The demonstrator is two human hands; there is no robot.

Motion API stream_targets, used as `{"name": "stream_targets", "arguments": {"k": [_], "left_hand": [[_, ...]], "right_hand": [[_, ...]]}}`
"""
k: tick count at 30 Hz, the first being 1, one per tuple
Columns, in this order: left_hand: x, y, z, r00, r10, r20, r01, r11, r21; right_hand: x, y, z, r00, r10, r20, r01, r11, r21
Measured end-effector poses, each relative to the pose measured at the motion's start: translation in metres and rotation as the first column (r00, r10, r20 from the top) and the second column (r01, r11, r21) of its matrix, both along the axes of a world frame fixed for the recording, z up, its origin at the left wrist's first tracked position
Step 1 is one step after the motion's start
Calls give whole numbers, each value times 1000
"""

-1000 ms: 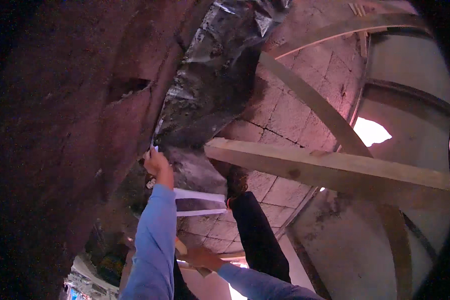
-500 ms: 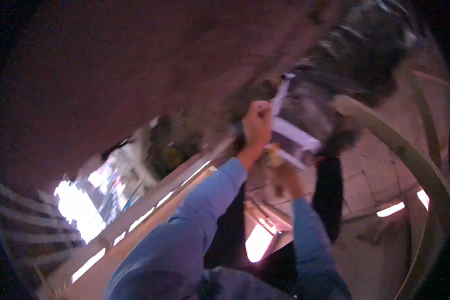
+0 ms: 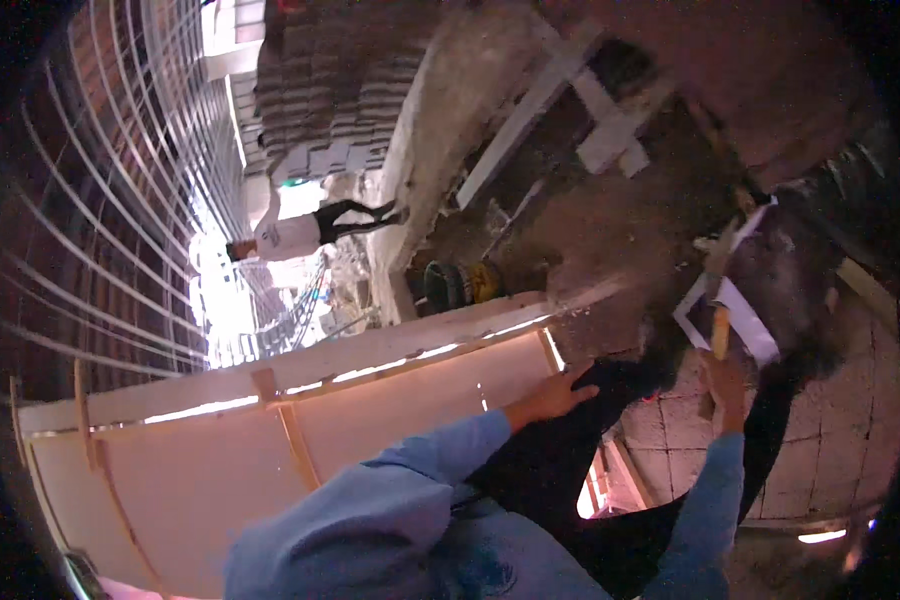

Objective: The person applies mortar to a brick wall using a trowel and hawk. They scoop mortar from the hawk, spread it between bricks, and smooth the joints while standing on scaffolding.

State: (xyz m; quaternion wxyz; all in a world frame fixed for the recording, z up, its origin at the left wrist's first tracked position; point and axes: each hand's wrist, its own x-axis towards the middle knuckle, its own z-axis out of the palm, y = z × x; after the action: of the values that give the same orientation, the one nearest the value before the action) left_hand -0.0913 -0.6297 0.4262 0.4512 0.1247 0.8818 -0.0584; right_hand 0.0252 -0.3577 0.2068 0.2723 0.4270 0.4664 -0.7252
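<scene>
My right hand [image 3: 726, 385] is closed around a yellow-handled tool [image 3: 720, 325]. A long grey metal part [image 3: 718, 262] reaches up from the handle; its exact kind is unclear. Around it, white strips [image 3: 752, 325] form an angular outline on dark, dirt-covered ground. My left hand [image 3: 558, 395] holds nothing. Its fingers are stretched out, with the thumb apart, beside or on my dark-trousered leg [image 3: 610, 400]; whether it touches is hard to tell.
Pale boards [image 3: 370, 425] with wooden battens lie left. Beyond them are a dark round container [image 3: 446, 286], crossed planks [image 3: 610, 120] and a concrete edge [image 3: 410, 170]. Another person in a white shirt [image 3: 285, 236] stands farther off. Curved-looking bars [image 3: 120, 200] line the far left.
The view has swung, bringing the other person and the boards into sight. My left hand has left the white strips and come back toward my leg. My right hand stays by the strips.
</scene>
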Motion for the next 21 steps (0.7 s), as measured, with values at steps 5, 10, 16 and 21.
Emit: {"name": "stream_targets", "arguments": {"k": [5,10,16,21], "left_hand": [[-63,-5,43,612,605,509,-596,776,-205],[-90,-31,48,651,469,597,-493,859,-138],[-77,-2,38,814,311,491,-381,923,47],[-44,36,59,806,277,523,-398,908,133]], "right_hand": [[32,-32,-27,986,-166,-25,168,961,219],[18,-95,45,997,-56,-44,64,978,197],[51,-114,187,956,-290,54,279,948,150],[73,-110,235,950,-303,73,298,952,71]]}}
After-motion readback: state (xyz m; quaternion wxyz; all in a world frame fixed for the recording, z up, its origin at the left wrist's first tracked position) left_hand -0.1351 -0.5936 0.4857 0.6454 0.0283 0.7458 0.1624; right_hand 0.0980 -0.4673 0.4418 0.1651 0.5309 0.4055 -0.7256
